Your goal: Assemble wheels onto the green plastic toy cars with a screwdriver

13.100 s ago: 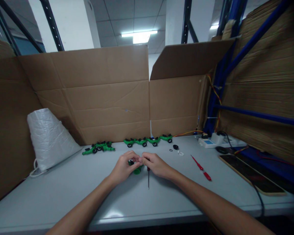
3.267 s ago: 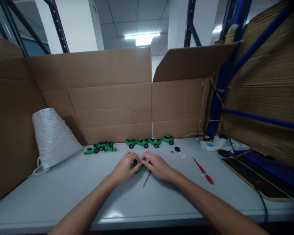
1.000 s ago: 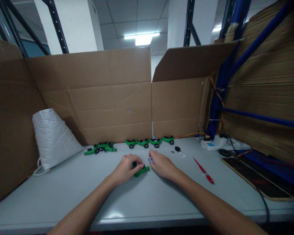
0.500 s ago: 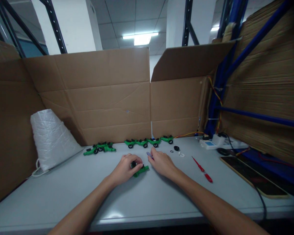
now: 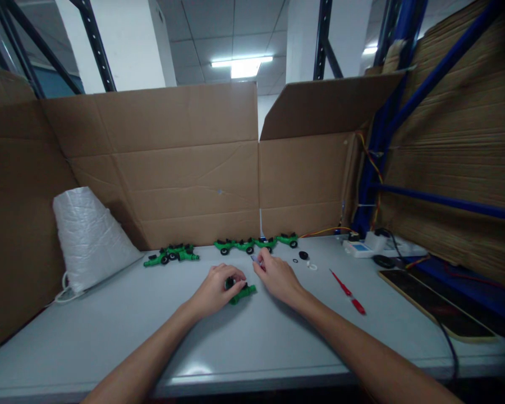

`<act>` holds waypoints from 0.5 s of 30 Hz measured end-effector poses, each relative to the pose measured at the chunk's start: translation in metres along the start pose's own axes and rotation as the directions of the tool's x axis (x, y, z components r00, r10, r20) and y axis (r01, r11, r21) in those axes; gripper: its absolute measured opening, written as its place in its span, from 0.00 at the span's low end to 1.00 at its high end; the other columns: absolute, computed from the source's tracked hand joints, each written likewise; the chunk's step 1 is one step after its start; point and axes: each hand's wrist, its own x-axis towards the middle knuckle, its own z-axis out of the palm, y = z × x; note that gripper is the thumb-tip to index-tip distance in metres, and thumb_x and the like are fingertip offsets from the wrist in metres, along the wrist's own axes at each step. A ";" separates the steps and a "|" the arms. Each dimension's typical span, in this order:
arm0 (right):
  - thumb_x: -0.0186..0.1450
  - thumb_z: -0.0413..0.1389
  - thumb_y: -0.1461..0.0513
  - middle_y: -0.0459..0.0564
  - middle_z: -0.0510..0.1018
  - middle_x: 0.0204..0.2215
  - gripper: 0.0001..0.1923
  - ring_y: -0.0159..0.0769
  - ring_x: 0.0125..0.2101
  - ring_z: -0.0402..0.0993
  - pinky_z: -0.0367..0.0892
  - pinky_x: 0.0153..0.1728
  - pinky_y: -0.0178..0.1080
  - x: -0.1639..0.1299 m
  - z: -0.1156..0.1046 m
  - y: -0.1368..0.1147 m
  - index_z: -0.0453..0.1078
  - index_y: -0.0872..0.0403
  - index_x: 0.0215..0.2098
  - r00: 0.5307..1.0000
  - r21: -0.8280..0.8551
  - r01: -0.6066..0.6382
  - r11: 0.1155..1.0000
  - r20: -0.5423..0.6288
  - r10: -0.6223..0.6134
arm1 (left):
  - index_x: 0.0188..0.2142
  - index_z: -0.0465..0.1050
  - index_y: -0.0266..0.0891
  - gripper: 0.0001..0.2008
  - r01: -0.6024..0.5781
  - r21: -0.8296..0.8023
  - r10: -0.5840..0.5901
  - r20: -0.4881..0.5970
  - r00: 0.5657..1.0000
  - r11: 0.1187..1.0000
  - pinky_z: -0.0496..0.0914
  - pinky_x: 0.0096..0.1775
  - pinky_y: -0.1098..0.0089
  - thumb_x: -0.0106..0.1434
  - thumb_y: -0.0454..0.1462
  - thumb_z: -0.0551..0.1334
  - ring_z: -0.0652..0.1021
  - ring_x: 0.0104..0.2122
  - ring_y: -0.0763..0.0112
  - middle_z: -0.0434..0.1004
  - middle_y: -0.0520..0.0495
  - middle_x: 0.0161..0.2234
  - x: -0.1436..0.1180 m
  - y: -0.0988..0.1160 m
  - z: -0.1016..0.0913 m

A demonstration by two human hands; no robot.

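Two grips: left hand (image 5: 214, 289) clasps ridged green plastic fitting (image 5: 243, 292); right hand (image 5: 279, 276) pinches thin tool (image 5: 256, 260).

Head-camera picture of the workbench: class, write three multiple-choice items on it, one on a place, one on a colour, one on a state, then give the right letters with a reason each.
1. Where does the red screwdriver lie?
A. on the table, right of the right hand
B. inside the white bag
C. under the left hand

2. What colour is the part under the left hand?
A. yellow
B. green
C. blue

3. How is the left hand set?
A. flat and open on the table
B. raised in the air
C. closed around the part on the table

Answers: 1 A, the red screwdriver lies on the grey table, right of the right hand. 2 B, the green part shows beside the fingers. 3 C, the left hand curls over that part, which rests on the table.
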 end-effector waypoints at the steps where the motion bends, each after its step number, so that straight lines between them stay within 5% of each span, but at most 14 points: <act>1: 0.77 0.53 0.58 0.51 0.85 0.37 0.06 0.43 0.37 0.82 0.55 0.33 0.37 0.000 0.000 0.000 0.67 0.51 0.48 1.000 0.025 0.005 1.000 -0.017 -0.005 | 0.44 0.80 0.42 0.07 0.004 -0.001 -0.004 -0.001 1.000 1.000 0.65 0.52 0.63 0.73 0.41 0.64 0.79 0.44 0.62 0.84 0.48 0.42 0.000 0.000 0.000; 10: 0.75 0.52 0.55 0.49 0.82 0.33 0.07 0.43 0.33 0.80 0.61 0.33 0.37 0.002 0.002 0.003 0.67 0.49 0.45 0.976 0.244 0.121 0.962 -0.208 -0.069 | 0.40 0.81 0.41 0.07 0.045 -0.060 -0.048 -0.037 0.998 0.997 0.68 0.46 0.67 0.71 0.40 0.65 0.78 0.41 0.63 0.83 0.47 0.39 0.001 0.000 0.003; 15: 0.75 0.52 0.52 0.45 0.80 0.26 0.10 0.39 0.27 0.77 0.64 0.31 0.37 0.001 0.001 0.000 0.64 0.49 0.44 0.977 0.528 0.171 0.832 -0.199 -0.074 | 0.38 0.80 0.40 0.07 0.065 -0.098 -0.069 -0.038 0.997 0.993 0.68 0.43 0.68 0.71 0.40 0.67 0.77 0.41 0.63 0.83 0.47 0.38 0.002 -0.001 0.004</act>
